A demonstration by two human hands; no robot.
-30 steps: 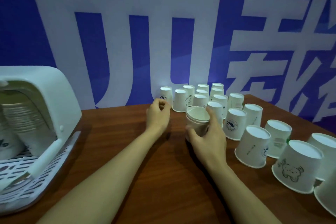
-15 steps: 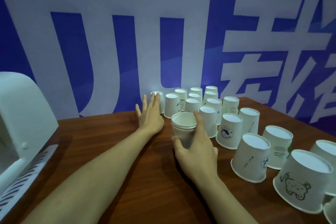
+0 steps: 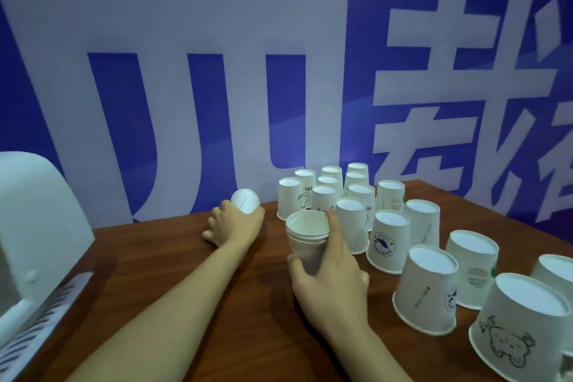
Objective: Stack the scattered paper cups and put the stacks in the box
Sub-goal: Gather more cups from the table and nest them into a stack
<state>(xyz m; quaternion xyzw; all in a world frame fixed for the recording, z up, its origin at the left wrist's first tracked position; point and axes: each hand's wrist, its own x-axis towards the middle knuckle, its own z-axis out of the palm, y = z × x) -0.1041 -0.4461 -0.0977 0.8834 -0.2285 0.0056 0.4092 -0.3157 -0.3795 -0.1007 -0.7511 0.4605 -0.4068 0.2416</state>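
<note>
On the brown wooden table (image 3: 173, 273), near the middle, the right hand (image 3: 333, 276) grips a small stack (image 3: 307, 237) of nested cups, mouth up, thumb on the near-left side and forefinger laid up the right wall to the rim. Left of it and a little farther off, the left hand (image 3: 234, 225) has its fingers curled round a single cup (image 3: 245, 201), tipped so that its white base faces the camera; it appears lifted clear of the table, though the hand hides its rim.

The step in hand looks like gathering: one more cup taken up to join the stack. Next, the single cup would need turning mouth up and lining over the open stack, then sliding straight down while the right hand steadies it. A skewed entry could buckle the thin paper wall or jam.

Much remains. Many loose cups (image 3: 387, 242) stand upside down from the far middle across to the near right edge, close together, some touching, several printed; the nearest shows a drawn bear (image 3: 502, 346).

At the left edge sits a white plastic box (image 3: 40, 217) with a slatted tray; what it holds cannot be made out. Behind the table hangs a blue banner (image 3: 217, 87) with large white characters. Light is dim and bluish.
</note>
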